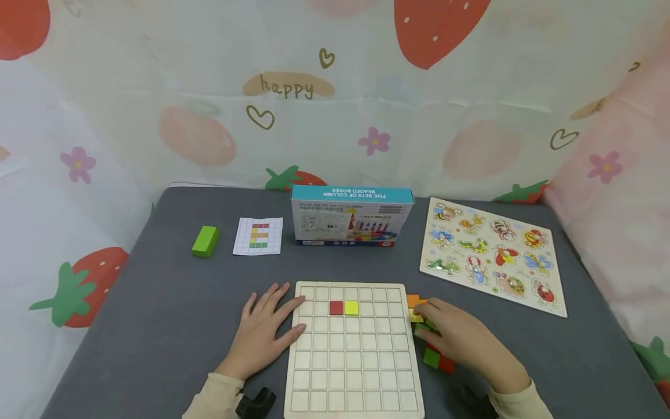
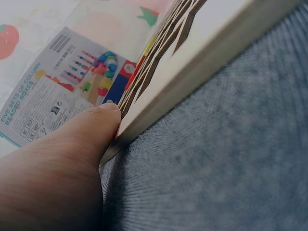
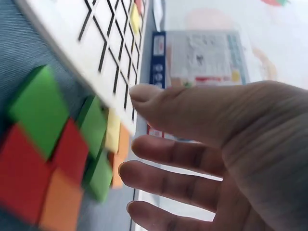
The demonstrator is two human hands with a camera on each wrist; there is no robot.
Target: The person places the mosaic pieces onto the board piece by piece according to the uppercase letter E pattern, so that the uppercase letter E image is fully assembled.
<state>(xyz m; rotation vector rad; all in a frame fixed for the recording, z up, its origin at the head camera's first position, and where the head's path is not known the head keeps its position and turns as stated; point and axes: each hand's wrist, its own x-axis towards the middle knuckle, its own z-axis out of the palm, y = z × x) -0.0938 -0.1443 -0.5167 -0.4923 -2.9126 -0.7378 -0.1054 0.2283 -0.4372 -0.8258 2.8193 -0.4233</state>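
Note:
A white gridded board [image 1: 356,369] lies flat before me, holding a red tile [image 1: 336,308] and a yellow tile [image 1: 351,308] side by side in its second row. My left hand [image 1: 262,334] rests at the board's left edge with fingers spread; its thumb [image 2: 98,122] touches the rim. To the right of the board my right hand [image 1: 463,334] hovers over loose blocks, its fingers relaxed and nothing between them. Among those blocks are green [image 3: 42,106], red [image 3: 24,173], orange [image 3: 60,202] and yellow [image 3: 112,131] ones, partly hidden by the hand in the head view.
Behind the board stands a toy box [image 1: 350,218]. A pattern card [image 1: 272,238] and a green block [image 1: 206,241] lie at the back left. An insect picture board [image 1: 487,265] lies at the right. Printed cloth [image 1: 377,105] hangs behind the grey table [image 1: 141,331].

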